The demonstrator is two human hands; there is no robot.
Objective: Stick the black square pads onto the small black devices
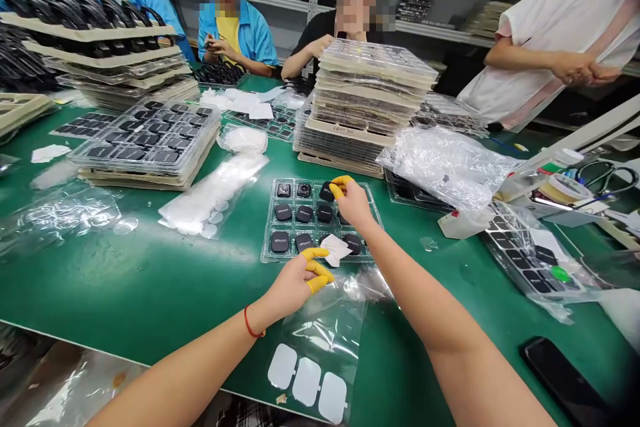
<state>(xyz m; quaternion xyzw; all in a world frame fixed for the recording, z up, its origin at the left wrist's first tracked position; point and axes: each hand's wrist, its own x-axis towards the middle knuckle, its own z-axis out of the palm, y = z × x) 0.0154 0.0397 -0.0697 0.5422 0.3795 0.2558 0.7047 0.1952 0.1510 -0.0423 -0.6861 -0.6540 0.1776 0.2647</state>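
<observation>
Yellow finger cots cover several fingertips on both of my hands. My right hand (354, 203) pinches a small black rounded-square cover (327, 191) at the back row of a clear plastic tray (266, 250). Several like black pieces with pale lettering sit in the tray's pockets; two at the back left show a ring-like face instead. My left hand (295, 282) is at the tray's front edge, its fingers closed on a crumpled white wipe (336, 250). Below it lies a clear film sheet (325, 327) bearing white rounded stickers (306, 380).
Stacked trays stand at left (145, 177) and behind (345, 140). A bubble-wrap bag (445, 163), scissors (607, 177), a bagged tray (525, 260) and a black phone (563, 380) are at right. Film strips (215, 193) lie left. Several people are across the green table (210, 293).
</observation>
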